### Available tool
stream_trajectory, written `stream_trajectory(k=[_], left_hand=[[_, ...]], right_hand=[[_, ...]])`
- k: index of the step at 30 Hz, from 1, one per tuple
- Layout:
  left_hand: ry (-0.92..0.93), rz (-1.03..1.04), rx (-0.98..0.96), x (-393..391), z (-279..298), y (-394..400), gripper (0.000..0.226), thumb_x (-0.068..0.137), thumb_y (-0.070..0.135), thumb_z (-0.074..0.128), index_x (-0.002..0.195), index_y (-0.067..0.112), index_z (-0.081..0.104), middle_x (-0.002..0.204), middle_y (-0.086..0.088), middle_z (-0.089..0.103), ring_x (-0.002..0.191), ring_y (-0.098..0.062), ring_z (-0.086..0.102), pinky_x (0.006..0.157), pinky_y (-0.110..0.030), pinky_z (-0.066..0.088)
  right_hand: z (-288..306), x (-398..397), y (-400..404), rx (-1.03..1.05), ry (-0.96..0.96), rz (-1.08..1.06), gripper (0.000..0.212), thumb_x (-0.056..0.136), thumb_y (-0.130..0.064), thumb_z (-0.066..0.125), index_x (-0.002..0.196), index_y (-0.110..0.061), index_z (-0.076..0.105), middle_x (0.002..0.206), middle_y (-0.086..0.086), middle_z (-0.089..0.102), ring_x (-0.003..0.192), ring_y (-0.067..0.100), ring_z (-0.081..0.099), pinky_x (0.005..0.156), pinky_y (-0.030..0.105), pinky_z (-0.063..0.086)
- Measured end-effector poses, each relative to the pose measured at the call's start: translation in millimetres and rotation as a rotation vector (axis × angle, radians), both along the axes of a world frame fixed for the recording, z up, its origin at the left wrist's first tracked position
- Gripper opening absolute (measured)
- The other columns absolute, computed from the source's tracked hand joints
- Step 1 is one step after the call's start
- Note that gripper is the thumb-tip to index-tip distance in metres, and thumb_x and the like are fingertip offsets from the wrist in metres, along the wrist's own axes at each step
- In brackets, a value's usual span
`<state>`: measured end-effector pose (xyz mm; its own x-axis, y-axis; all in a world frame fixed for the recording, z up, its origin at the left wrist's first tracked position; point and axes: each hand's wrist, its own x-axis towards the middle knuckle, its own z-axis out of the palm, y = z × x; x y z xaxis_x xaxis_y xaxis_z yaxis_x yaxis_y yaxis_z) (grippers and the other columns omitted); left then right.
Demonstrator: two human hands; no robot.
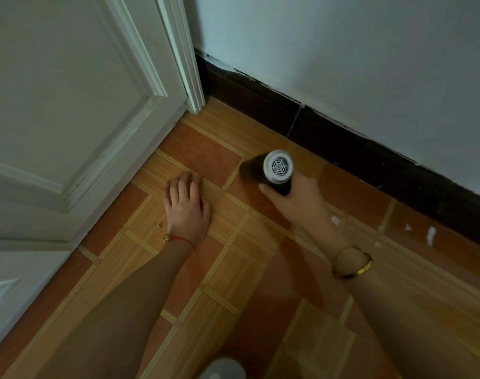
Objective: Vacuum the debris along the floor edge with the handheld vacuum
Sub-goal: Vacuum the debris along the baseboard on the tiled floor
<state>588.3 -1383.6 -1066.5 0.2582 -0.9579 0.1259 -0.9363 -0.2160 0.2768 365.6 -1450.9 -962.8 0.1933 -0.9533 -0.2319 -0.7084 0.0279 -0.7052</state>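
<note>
Forearms fill the bottom of the view, both reaching out over the tiled floor [233,269]. A pale rounded shape at the bottom edge is too cropped to name.

Fingers of the right hand [293,198] are curled shut round the dark barrel of the vacuum [274,170]; the thumb lies along its near side and the other fingertips are hidden behind it. Its grey vented rear cap faces the camera, and the nozzle end points down toward the floor, blurred, just off the dark skirting [342,143] along the floor's far edge. A gold bangle [352,262] sits on that wrist.

Fingers of the left hand [186,203] are spread flat on the tiles near the door [69,105], holding nothing, apparently as a prop. A red cord [184,240] rings that wrist.

White scraps [430,235] lie on the floor's far edge, just beside the skirting, to the right of the vacuum; a few small crumbs [158,227] lie by the left wrist.

By its size and the one-handed hold, the vacuum looks light and rigid, a smooth hard cylinder that could slip in a loose grip. Mid-barrel, clear of the rear vent, seems the right hold. The scraps look thin and light, likely to lift easily, though any stuck flat to the tile may need the nozzle close.
</note>
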Motion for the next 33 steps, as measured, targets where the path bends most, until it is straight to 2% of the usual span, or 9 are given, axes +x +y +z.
stream_trajectory(k=[2, 4, 6, 10, 16, 22, 26, 29, 33], left_hand=[[-0.001, -0.001, 0.022, -1.8, 1.1, -0.2, 0.047, 0.099, 0.029, 0.039, 0.142, 0.011, 0.045, 0.144, -0.016, 0.046, 0.137, -0.036, 0.038, 0.116, -0.059, 0.028], [0.008, 0.003, 0.039, -4.5, 3.3, 1.1, 0.049, 0.099, 0.028, 0.035, 0.144, 0.009, 0.043, 0.145, -0.017, 0.045, 0.139, -0.037, 0.037, 0.118, -0.060, 0.024], [0.022, -0.012, 0.051, -8.0, 5.0, 5.6, 0.050, 0.100, 0.027, 0.031, 0.145, 0.009, 0.041, 0.147, -0.017, 0.044, 0.143, -0.036, 0.033, 0.120, -0.060, 0.018], [0.005, -0.097, 0.069, -11.1, 5.5, 22.2, 0.050, 0.100, 0.028, 0.029, 0.145, 0.009, 0.042, 0.148, -0.015, 0.044, 0.145, -0.034, 0.032, 0.121, -0.061, 0.016], [0.003, -0.112, 0.063, -8.5, 6.8, 41.0, 0.045, 0.102, 0.025, 0.033, 0.142, 0.009, 0.045, 0.146, -0.016, 0.046, 0.141, -0.035, 0.037, 0.119, -0.062, 0.020], [0.008, -0.119, 0.075, -18.2, 11.1, 44.9, 0.044, 0.100, 0.018, 0.044, 0.143, 0.008, 0.045, 0.147, -0.017, 0.045, 0.141, -0.037, 0.036, 0.118, -0.063, 0.022], [0.040, -0.147, 0.059, -34.2, 15.2, 38.8, 0.045, 0.099, 0.021, 0.036, 0.140, 0.007, 0.046, 0.143, -0.017, 0.047, 0.137, -0.036, 0.039, 0.116, -0.063, 0.026], [0.034, -0.212, 0.035, -49.1, 15.8, 31.2, 0.049, 0.098, 0.025, 0.030, 0.141, 0.010, 0.045, 0.143, -0.015, 0.047, 0.135, -0.034, 0.041, 0.114, -0.062, 0.029], [0.081, -0.295, 0.028, -75.4, 15.2, 22.2, 0.045, 0.099, 0.024, 0.033, 0.140, 0.014, 0.045, 0.146, -0.010, 0.044, 0.140, -0.029, 0.034, 0.118, -0.057, 0.023]], right_hand=[[1.3, -1.3, 21.4, 0.057, -0.041, 0.063, 0.052, 0.084, -0.041, 0.071, 0.128, -0.019, 0.056, 0.109, -0.008, 0.065, 0.098, 0.005, 0.059, 0.077, 0.016, 0.048], [2.0, -2.4, 38.8, 0.074, -0.056, 0.117, 0.052, 0.083, -0.043, 0.070, 0.129, -0.022, 0.055, 0.107, -0.012, 0.065, 0.101, 0.008, 0.062, 0.084, 0.028, 0.053], [3.1, -2.8, 51.9, 0.083, -0.047, 0.141, 0.050, 0.082, -0.043, 0.071, 0.125, -0.023, 0.055, 0.102, -0.014, 0.064, 0.097, 0.009, 0.063, 0.084, 0.034, 0.055], [3.5, -5.7, 69.3, 0.139, -0.030, 0.192, 0.041, 0.082, -0.044, 0.070, 0.116, -0.023, 0.060, 0.100, -0.007, 0.068, 0.092, 0.010, 0.063, 0.082, 0.038, 0.056], [7.9, -21.1, 85.5, 0.036, 0.021, 0.091, 0.050, 0.085, -0.044, 0.068, 0.129, -0.026, 0.052, 0.102, -0.014, 0.063, 0.092, 0.007, 0.060, 0.077, 0.026, 0.050], [12.8, -19.4, 105.5, 0.109, 0.008, 0.205, 0.048, 0.086, -0.046, 0.067, 0.129, -0.030, 0.052, 0.109, -0.011, 0.065, 0.096, 0.008, 0.060, 0.078, 0.024, 0.048], [11.0, -30.5, 107.7, 0.077, 0.031, 0.018, 0.042, 0.086, -0.046, 0.066, 0.120, -0.024, 0.057, 0.099, -0.007, 0.067, 0.086, 0.008, 0.061, 0.071, 0.025, 0.050], [6.6, -50.5, 101.0, 0.002, 0.076, -0.137, 0.050, 0.087, -0.044, 0.066, 0.127, -0.016, 0.055, 0.107, 0.000, 0.067, 0.089, 0.008, 0.058, 0.070, 0.019, 0.045], [2.4, -85.9, 97.6, -0.078, 0.134, -0.338, 0.056, 0.088, -0.044, 0.065, 0.130, -0.011, 0.052, 0.111, 0.005, 0.069, 0.096, 0.020, 0.065, 0.073, 0.032, 0.052]])
